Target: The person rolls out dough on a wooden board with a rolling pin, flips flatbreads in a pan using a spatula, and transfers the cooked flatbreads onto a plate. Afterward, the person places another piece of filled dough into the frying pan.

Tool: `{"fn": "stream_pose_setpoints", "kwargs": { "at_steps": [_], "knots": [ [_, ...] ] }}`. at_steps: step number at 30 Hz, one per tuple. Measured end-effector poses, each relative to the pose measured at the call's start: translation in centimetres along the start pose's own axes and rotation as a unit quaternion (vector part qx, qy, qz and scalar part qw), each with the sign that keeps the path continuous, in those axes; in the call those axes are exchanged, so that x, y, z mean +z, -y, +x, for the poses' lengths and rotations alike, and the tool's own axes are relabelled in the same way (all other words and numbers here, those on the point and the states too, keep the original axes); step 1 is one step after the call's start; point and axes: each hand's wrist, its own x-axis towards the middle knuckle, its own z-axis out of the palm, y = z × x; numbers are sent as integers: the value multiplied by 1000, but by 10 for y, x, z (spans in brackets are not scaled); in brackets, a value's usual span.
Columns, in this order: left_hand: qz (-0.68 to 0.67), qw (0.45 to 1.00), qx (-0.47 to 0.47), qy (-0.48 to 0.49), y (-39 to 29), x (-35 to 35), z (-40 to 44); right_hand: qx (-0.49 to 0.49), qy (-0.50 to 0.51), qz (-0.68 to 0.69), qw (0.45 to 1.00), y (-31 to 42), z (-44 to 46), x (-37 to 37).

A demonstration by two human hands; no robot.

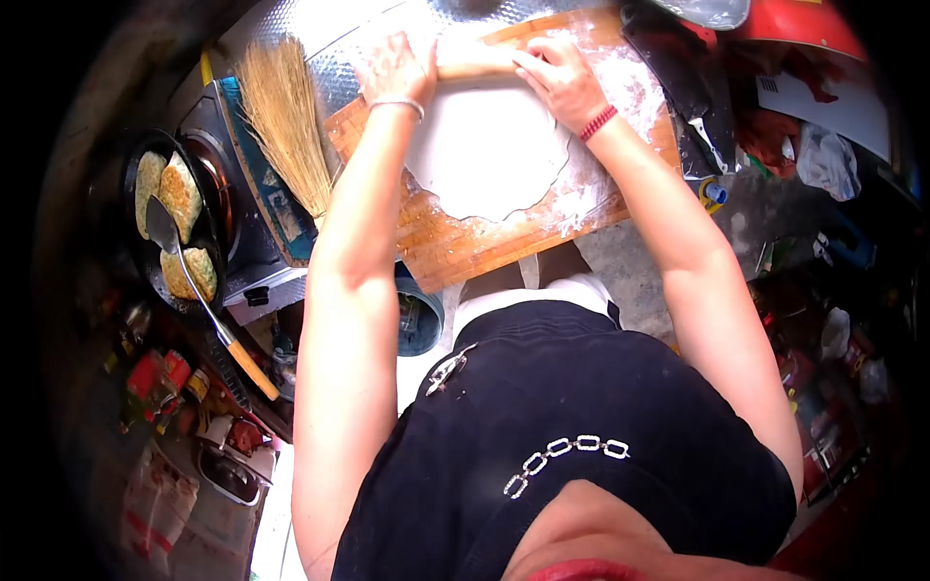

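A wide, thin sheet of white dough (pixel 489 150) lies on a floured wooden board (pixel 450 254). Across its far edge rests a wooden rolling pin (pixel 473 62). My left hand (pixel 399 73) lies over the pin's left end with its fingers spread and pointing away from me. At the pin's right end is my right hand (pixel 562 79), its fingers bent and closed around that end. The sheet's near edge is wavy and lies short of the board's near edge.
On the left, a dark pan (pixel 145 259) holds several browned flatbreads (pixel 181 194) and a metal spatula (pixel 242 358). A straw brush (pixel 283 116) lies left of the board. A blue bucket (pixel 426 324) stands below it. A knife (pixel 710 145) and a red basin (pixel 804 24) are at right.
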Motion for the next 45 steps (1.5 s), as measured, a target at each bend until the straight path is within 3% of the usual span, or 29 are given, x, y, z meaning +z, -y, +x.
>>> {"fn": "stream_pose_setpoints", "kwargs": {
  "at_steps": [3,7,9,10,13,16,19,21,23,25,27,31,33,37,38,41,43,45],
  "knots": [
    [-17,993,18,-118,1,8,-12,24,-31,18,999,-1,-6,9],
    [-45,980,188,-54,25,-1,-93,25,-15,56,998,29,-37,-8],
    [19,980,189,-64,33,4,-76,36,-20,66,997,25,-26,0],
    [-22,977,174,-119,35,12,-54,25,-20,67,997,13,-10,3],
    [8,994,-3,-112,19,-2,10,0,-27,55,998,-31,32,26],
    [-44,989,-36,-137,22,1,18,-26,-1,54,998,-35,32,26],
    [-69,988,36,-135,25,-1,-15,-62,-7,30,998,-21,21,7],
    [-114,975,141,-131,20,-12,-44,-22,-27,5,999,-2,0,-11],
    [-3,965,252,-77,7,-17,-65,60,-9,0,998,19,-32,-32],
    [35,955,295,28,-17,-18,-73,122,0,-1,992,28,-64,-36],
    [50,956,289,-18,-27,-7,-51,179,-6,4,984,27,-84,-34],
    [15,944,296,-144,-54,13,16,117,-2,-68,991,-5,-63,-29],
    [14,957,263,-122,-72,9,35,68,-18,-99,993,-24,-57,-27],
    [-7,935,291,-201,-90,12,57,10,-17,-138,990,-50,-48,-28],
    [-2,945,285,-161,-92,8,53,26,-22,-130,991,-49,-50,-30],
    [-22,889,393,-234,-86,0,36,140,-39,-81,986,-17,-64,-43],
    [25,905,418,-76,-80,-18,1,214,5,-77,974,20,-89,-53],
    [75,886,457,-8,-68,-1,-27,235,43,-38,970,52,-112,-51]
  ]
}}
